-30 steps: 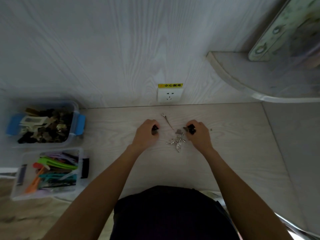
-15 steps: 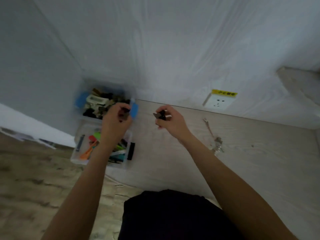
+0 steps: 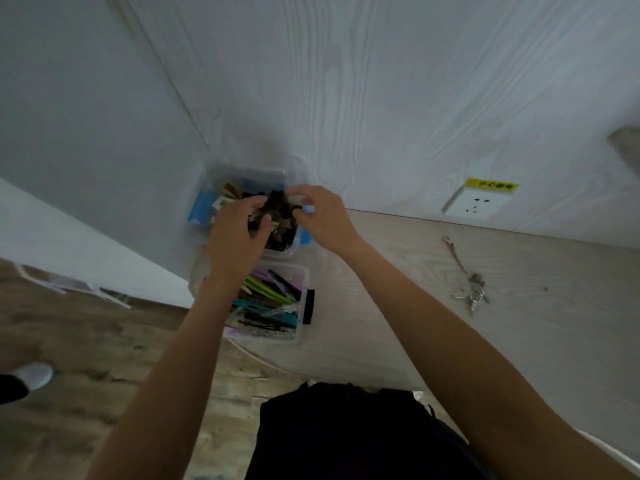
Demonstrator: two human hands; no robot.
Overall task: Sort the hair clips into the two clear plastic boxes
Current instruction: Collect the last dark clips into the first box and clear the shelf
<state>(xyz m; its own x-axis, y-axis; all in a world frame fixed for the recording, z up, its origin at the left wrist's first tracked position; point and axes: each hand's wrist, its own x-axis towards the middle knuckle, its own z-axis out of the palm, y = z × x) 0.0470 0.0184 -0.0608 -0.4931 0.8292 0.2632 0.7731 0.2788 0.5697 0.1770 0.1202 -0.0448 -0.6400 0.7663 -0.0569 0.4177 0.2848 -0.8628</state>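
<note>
Head view, both hands (image 3: 239,233) (image 3: 323,216) over clear plastic box (image 3: 242,174), dark clips (image 3: 282,233)

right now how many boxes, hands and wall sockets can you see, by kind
boxes: 2, the far box with dark clips and the near box with coloured clips
hands: 2, left hand and right hand
wall sockets: 1
total: 5

A single head-worn wide-angle camera looks forward and steeply down over the person's dark lap (image 3: 346,431), tilted, at arm's length from the table (image 3: 433,323). It faces the wall (image 3: 346,81), with the two boxes (image 3: 294,251) near centre, the socket (image 3: 478,204) at right and the floor (image 3: 86,341) at lower left
</note>
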